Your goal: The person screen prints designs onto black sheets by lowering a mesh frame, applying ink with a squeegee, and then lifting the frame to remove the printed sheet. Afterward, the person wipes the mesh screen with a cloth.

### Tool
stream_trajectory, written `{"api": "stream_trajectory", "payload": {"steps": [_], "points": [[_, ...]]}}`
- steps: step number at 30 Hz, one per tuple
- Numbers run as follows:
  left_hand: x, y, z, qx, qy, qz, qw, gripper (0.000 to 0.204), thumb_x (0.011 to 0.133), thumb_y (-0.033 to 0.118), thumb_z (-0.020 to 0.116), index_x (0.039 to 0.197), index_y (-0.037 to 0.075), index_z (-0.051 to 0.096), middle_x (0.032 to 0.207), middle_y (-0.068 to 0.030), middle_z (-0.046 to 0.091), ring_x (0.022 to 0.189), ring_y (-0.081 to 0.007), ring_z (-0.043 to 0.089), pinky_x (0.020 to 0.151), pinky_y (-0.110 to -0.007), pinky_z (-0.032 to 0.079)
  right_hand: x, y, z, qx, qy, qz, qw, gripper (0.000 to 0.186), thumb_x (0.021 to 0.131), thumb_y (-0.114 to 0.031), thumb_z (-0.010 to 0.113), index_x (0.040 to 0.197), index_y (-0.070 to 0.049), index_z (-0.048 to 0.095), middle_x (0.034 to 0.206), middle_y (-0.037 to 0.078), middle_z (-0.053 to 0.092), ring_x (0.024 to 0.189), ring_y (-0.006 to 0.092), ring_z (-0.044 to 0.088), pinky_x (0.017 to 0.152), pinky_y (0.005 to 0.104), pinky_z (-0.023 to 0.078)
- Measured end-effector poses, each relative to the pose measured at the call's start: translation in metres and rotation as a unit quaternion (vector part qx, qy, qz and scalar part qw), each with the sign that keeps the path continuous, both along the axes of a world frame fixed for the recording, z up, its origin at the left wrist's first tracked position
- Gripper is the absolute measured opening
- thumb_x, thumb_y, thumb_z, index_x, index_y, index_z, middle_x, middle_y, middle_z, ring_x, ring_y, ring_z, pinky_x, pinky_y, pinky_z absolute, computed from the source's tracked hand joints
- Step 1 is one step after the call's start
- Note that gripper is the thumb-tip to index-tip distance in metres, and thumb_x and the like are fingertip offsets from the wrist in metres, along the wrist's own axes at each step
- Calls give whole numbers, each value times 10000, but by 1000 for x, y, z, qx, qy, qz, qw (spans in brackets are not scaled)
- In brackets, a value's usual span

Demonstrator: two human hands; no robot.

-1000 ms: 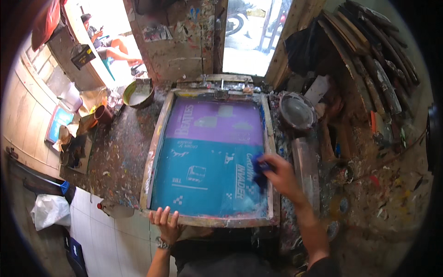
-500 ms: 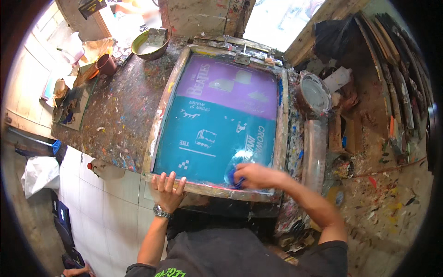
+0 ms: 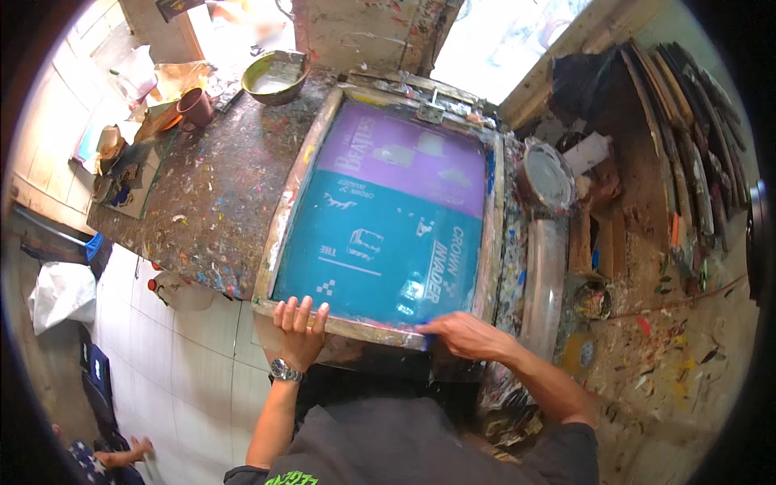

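Note:
A wooden-framed printing screen (image 3: pixel 289 206) with teal and purple mesh lies flat on the paint-spattered worktable (image 3: pixel 206 190). My left hand (image 3: pixel 299 327), with a wristwatch, rests with its fingers over the frame's near edge. My right hand (image 3: pixel 462 335) is at the near right corner of the frame, closed on a small blue cloth or sponge (image 3: pixel 423 330) that only just shows at my fingertips.
A bowl (image 3: pixel 275 77) and a dark mug (image 3: pixel 195 106) stand at the table's far left. A round lidded tin (image 3: pixel 545 179) and a long squeegee (image 3: pixel 541 283) lie right of the screen. Stacked frames (image 3: pixel 687 145) lean at right. White tiled floor lies left.
My right hand has slid with the blue cloth from the right middle of the mesh down to the near edge of the frame. My left hand has stayed on the near edge.

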State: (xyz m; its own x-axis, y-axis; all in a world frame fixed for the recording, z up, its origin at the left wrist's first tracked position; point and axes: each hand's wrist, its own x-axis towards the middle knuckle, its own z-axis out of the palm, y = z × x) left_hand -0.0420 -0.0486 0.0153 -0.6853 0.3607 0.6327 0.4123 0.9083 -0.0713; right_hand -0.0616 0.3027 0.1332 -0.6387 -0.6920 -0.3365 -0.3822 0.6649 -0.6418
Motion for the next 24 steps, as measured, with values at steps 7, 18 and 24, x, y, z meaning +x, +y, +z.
{"api": "stream_trajectory", "payload": {"steps": [7,18,24], "points": [[7,-1,-13,90,-50,-45,994,486,920,283,649,1379,234,500,1428,-83,442,1335,-321,402,1129,-547,319,11,16,23,112,-89,-44,989,263,850,-3,573,1085,3,691,904,264,701,855,394,700,748,481,544],[16,2,-16,-11,-38,9,999,406,954,287,603,1357,271,549,1365,-25,536,1315,-261,425,1132,-497,301,-324,-208,35,-364,-31,-150,919,348,821,-2,636,1166,31,664,943,92,724,853,167,694,771,310,568],[7,5,-34,17,-26,-8,999,359,969,289,585,1328,283,580,1380,-14,545,1330,-247,417,1137,-477,288,-514,-278,-19,-311,208,-300,877,589,723,-114,700,1278,65,617,970,187,734,921,257,729,812,368,588]]}}
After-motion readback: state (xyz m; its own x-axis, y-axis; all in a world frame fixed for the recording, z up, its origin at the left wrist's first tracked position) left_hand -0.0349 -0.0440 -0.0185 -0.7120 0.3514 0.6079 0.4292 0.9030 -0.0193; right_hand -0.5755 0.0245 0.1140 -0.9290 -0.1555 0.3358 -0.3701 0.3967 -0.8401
